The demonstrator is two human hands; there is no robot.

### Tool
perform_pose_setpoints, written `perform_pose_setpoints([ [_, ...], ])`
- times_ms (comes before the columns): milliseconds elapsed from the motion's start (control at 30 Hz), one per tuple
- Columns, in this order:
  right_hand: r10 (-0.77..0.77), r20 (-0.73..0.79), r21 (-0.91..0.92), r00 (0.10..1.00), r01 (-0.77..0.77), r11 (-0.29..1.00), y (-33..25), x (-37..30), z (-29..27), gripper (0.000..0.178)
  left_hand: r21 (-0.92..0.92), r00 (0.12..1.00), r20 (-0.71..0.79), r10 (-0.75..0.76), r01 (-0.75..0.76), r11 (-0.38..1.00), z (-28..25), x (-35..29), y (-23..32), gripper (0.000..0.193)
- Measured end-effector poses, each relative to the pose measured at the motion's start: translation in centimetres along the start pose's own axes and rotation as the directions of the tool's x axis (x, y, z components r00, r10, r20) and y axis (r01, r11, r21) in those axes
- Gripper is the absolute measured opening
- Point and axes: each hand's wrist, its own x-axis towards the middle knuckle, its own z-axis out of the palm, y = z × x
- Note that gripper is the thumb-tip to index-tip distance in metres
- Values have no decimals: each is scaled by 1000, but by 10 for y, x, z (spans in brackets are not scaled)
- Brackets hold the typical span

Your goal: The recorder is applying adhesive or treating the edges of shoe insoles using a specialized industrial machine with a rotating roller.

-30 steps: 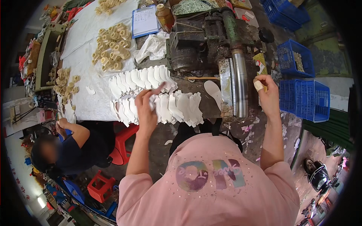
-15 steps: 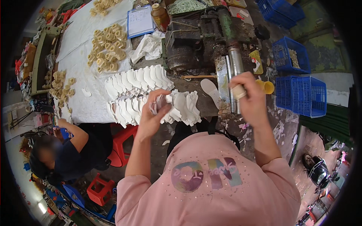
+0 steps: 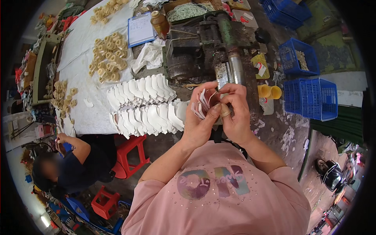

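Currently left hand (image 3: 199,126) clutches thin pale pieces (image 3: 204,100), right hand (image 3: 239,113) up against them, its own grip unclear; white piece rows (image 3: 147,118) lie leftward

Place: workshop | signs: grimy machine (image 3: 183,58), white pieces (image 3: 141,91) in rows, blue crates (image 3: 309,98)

Left hand (image 3: 197,125) moved from above front row of white pieces (image 3: 152,119) to place before machine (image 3: 182,44); middle of row, covered earlier by this hand, now visible. Right hand (image 3: 237,113) came from right side of metal roller (image 3: 235,68), passed over it, now is beside left hand. Thin pale pieces (image 3: 201,105), earlier only in left hand, now spread like fan between both hands. Yellow cups (image 3: 270,92), at first mostly behind right hand, now uncovered.
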Motion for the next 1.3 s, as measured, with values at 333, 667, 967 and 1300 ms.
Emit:
perform_pose_setpoints([
  [333, 469, 136, -461, 872, -363, 809, 48, 32, -108, 15, 826, 996, 56, -65, -9, 563, -42, 14, -16, 42],
  [667, 336, 57, -283, 940, -307, 908, 83, 10, -88, 16, 847, 981, 169, -100, -92, 523, -23, 15, -17, 52],
  [967, 547, 4, 4, 837, -547, 837, 88, 0, -80, 18, 995, 938, -93, 333, 102, -10, -187, -65, 12, 52],
  [1300, 475, -82, 43, 876, -473, 880, 67, 8, -71, 21, 955, 897, -216, -386, 112, -274, -212, -103, 8, 52],
])
